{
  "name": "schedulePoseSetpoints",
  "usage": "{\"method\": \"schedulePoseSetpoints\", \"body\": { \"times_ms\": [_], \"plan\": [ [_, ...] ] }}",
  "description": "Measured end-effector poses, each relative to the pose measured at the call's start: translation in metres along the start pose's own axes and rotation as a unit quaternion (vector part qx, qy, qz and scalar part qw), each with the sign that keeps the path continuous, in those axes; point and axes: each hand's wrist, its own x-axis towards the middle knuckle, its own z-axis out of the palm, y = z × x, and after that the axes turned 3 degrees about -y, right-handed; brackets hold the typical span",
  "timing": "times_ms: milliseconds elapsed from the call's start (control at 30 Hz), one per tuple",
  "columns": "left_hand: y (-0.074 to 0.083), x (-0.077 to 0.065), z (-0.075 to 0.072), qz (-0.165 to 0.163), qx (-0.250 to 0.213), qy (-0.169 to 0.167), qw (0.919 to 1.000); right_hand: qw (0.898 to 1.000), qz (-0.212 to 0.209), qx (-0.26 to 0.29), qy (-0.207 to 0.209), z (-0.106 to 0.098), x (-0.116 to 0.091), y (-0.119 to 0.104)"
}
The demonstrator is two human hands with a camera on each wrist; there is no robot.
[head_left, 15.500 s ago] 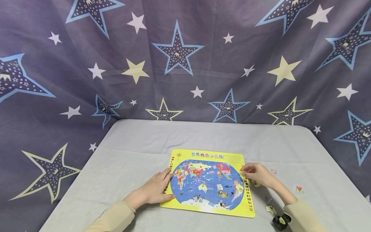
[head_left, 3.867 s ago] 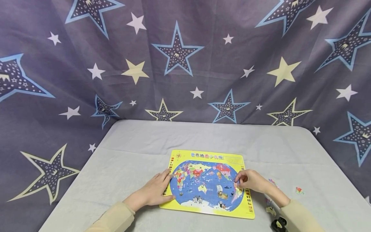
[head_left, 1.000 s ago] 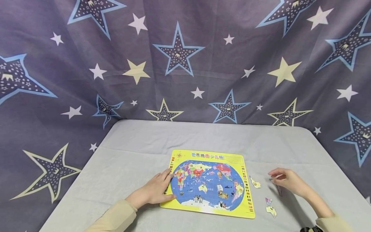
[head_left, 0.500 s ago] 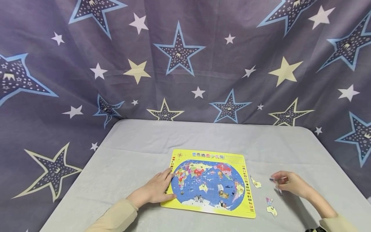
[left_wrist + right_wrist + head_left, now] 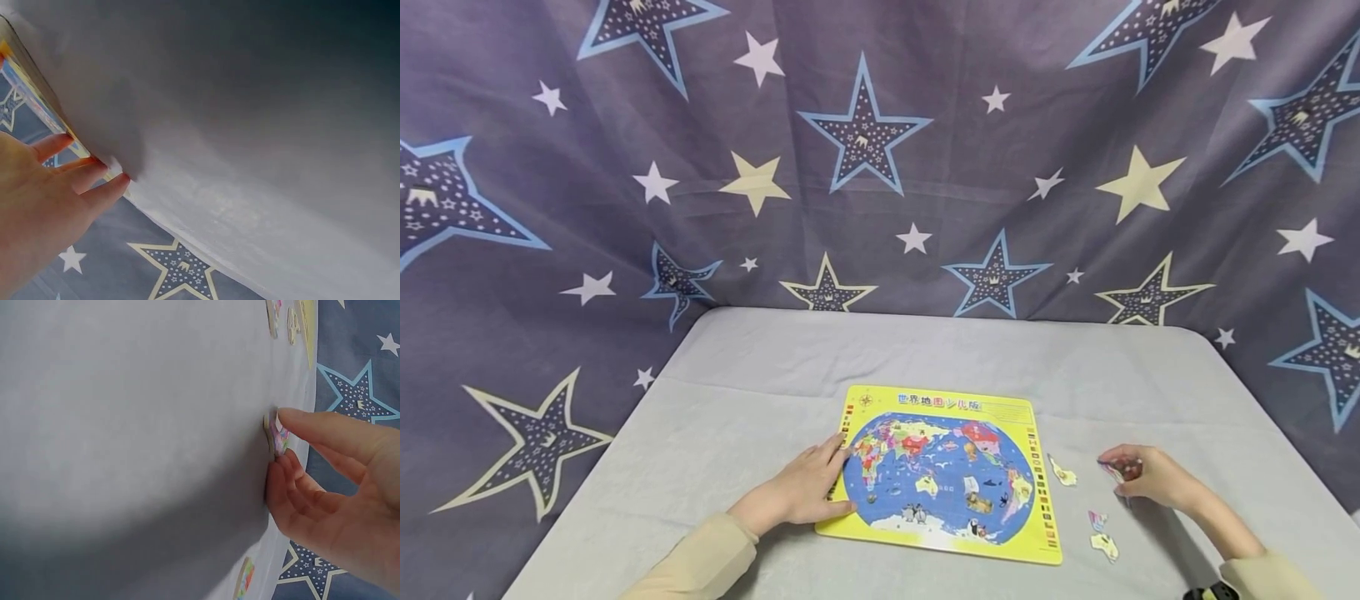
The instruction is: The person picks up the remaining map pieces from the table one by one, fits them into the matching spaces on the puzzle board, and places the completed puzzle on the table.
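"While the left hand [image 5: 801, 490] rests extended fingers on the map board [image 5: 917, 542], where's the puzzle piece [image 5: 279, 436]?"
"Pinched in the right hand [image 5: 1153, 479], right of the board (one loose piece [image 5: 1065, 476] between)."

head view: bright, even | glare on map board [image 5: 938, 477], near edge | left wrist: soft, dark upper-right | right wrist: shadowed cloth [image 5: 131, 425]
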Motion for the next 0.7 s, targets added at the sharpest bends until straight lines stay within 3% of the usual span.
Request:
{"method": "schedulePoseSetpoints", "body": {
  "times_ms": [367,700],
  "plan": [
    [0.0004,0.0005,0.0004,-0.001,-0.002,0.001,1.0000,1.000,0.020,0.022,0.000,0.0013,0.0006,0.0019],
    [-0.0024,0.0000,0.0015,0.001,-0.009,0.005,0.9999,0.996,0.038,0.083,-0.006,-0.0036,-0.0024,0.0085]
  ]
}}
